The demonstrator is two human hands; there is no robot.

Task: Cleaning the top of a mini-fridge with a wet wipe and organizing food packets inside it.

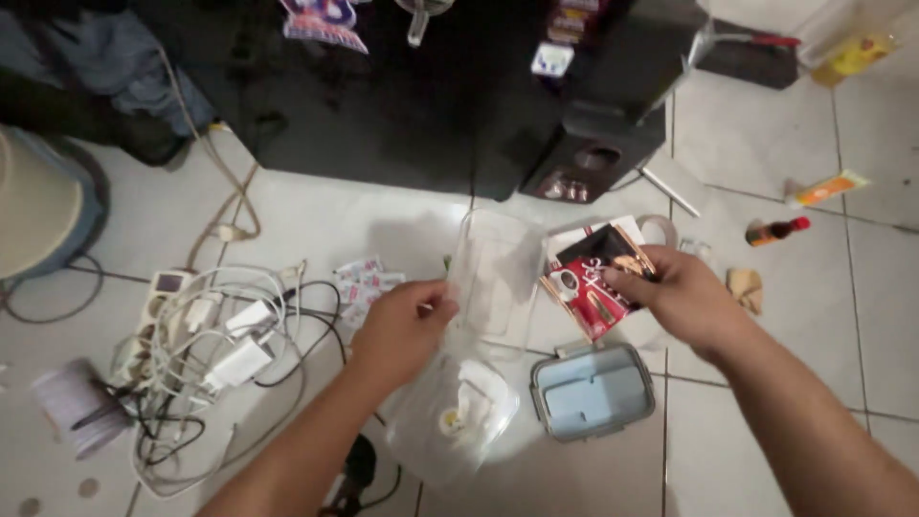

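Note:
My left hand (400, 327) pinches the left edge of a clear plastic container (493, 273) that stands on the white tiled floor. Below it lies a crumpled clear plastic bag (458, 414) with something pale inside. To the right, my right hand (675, 292) grips a red and black sachet packet (595, 278), held just beside the container. A grey-blue container lid (592, 391) lies flat on the floor under my right hand.
A tangle of white chargers and cables on a power strip (206, 349) fills the left. A small red-capped sauce bottle (777, 230) and an orange tube (828, 189) lie at right. Black furniture (402, 96) and a speaker (593, 158) stand behind. Small patterned sachets (366, 282) lie nearby.

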